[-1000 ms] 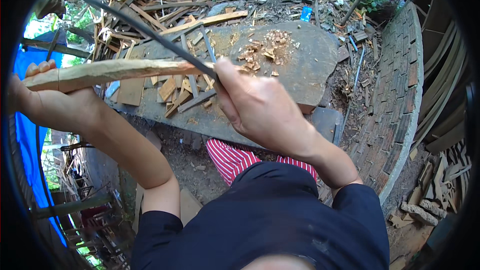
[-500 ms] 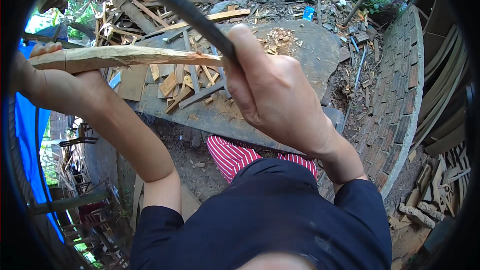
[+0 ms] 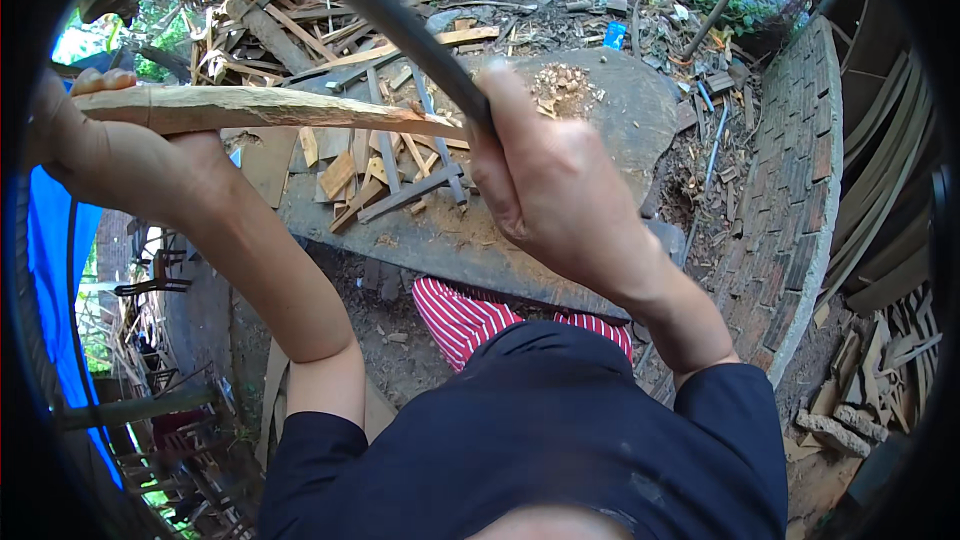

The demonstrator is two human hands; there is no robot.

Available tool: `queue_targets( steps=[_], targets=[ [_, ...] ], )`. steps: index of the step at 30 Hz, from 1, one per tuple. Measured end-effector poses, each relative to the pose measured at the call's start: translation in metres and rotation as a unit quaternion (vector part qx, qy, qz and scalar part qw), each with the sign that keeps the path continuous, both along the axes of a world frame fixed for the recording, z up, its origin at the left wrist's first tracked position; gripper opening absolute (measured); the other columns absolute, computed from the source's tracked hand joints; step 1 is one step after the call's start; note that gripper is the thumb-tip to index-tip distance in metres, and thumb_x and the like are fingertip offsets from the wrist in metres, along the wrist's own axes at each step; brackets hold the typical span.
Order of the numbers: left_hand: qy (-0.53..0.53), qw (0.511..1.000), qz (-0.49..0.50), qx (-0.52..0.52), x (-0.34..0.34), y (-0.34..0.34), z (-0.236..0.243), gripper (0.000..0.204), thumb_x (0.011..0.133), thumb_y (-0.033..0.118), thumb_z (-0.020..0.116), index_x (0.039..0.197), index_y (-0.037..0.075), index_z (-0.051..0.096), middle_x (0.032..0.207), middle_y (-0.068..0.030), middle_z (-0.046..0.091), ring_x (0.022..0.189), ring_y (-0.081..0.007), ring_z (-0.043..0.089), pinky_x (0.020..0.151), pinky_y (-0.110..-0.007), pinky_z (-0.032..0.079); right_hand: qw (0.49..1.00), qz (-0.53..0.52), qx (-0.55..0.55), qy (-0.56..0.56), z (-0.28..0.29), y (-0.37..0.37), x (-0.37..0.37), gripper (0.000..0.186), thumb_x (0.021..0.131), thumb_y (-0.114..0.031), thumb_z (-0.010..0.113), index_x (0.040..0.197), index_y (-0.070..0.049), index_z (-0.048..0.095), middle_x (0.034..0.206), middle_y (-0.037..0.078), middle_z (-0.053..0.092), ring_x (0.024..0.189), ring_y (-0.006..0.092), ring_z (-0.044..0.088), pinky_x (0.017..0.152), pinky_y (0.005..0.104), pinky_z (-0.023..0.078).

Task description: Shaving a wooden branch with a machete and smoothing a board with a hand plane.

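Watching from afar, I see the left hand (image 3: pixel 112 145) with fingers wrapped around a pale wooden stick (image 3: pixel 270 108), which reaches rightward above wood scraps (image 3: pixel 340 176) on the counter (image 3: pixel 638 105), then a dark bar (image 3: pixel 392 23) held in the closed fingers of the right hand (image 3: pixel 560 180).

Dark bar (image 3: pixel 390 35) — cut off above; left hand (image 3: pixel 80 135) partly lost in darkness; right hand (image 3: pixel 570 185) — thumb tip (image 3: pixel 505 85) blurred.
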State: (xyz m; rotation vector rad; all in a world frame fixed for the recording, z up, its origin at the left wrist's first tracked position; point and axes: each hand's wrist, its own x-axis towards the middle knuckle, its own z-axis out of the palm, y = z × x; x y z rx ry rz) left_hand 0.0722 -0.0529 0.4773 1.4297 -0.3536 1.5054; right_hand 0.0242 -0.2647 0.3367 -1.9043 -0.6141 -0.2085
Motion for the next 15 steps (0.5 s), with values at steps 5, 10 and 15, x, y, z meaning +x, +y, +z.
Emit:
queue_targets(
  steps=[5, 10, 15],
  targets=[
    [-0.026, 1.0, -0.003, -0.009, 0.001, -0.006, -0.006, 0.035, 0.093, 0.036, 0.066, 0.092, 0.007, 0.045, 0.076, -0.0041, 0.048, 0.071, -0.0152, 0.051, 0.073, -0.032, 0.044, 0.981, -0.01, -0.159, 0.114, -0.073, 0.001, 0.004, 0.017, 0.098, -0.016, 0.046, 0.106, -0.002, 0.042, 0.065, 0.026, 0.06, 0.065, 0.0484, 0.063, 0.058, 0.0572, 0.048],
    [-0.022, 0.999, 0.003, -0.029, 0.014, -0.004, -0.002, 0.035, 0.091, 0.034, 0.069, 0.093, 0.008, 0.045, 0.073, -0.0021, 0.047, 0.068, -0.0142, 0.05, 0.07, -0.032, 0.045, 0.995, 0.016, -0.081, 0.047, -0.024, 0.001, 0.01, 0.014, 0.096, -0.013, 0.048, 0.102, -0.001, 0.042, 0.064, 0.024, 0.061, 0.063, 0.0491, 0.061, 0.059, 0.0564, 0.049],
    [-0.03, 0.999, -0.03, 0.013, 0.007, -0.011, 0.002, 0.044, 0.085, 0.037, 0.076, 0.094, 0.008, 0.045, 0.072, -0.0022, 0.047, 0.068, -0.0136, 0.052, 0.067, -0.03, 0.046, 0.997, -0.019, -0.074, 0.021, -0.007, 0.003, -0.001, 0.017, 0.099, -0.016, 0.048, 0.108, -0.003, 0.042, 0.063, 0.021, 0.059, 0.058, 0.0435, 0.061, 0.053, 0.0513, 0.047]
  ],
)
